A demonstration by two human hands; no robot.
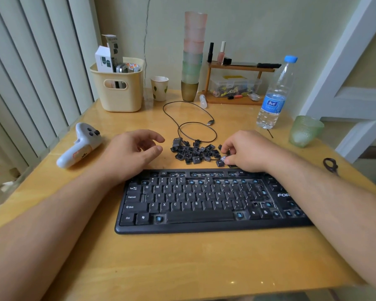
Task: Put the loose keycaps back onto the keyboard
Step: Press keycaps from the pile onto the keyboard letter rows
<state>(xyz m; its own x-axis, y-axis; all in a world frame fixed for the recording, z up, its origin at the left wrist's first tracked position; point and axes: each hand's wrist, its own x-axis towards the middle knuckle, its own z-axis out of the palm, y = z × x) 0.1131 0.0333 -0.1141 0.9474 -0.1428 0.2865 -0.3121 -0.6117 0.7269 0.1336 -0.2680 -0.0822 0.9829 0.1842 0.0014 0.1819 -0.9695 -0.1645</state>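
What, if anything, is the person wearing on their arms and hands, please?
Nothing shows on either one. The left hand and right hand are bare, with no gloves, rings or watch visible. Both forearms are uncovered as far as the picture's edges, so no sleeve comes into view. No bracelet, strap or marking shows at either wrist.

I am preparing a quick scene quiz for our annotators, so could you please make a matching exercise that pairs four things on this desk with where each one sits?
Things:
1. pile of loose keycaps
2. water bottle
3. white controller
4. green glass

Places:
A. at the left edge of the desk, beside the left hand
B. just behind the keyboard, between the two hands
C. at the far right edge of the desk
D. upright behind the right hand, left of the green glass

Pairs: 1-B, 2-D, 3-A, 4-C
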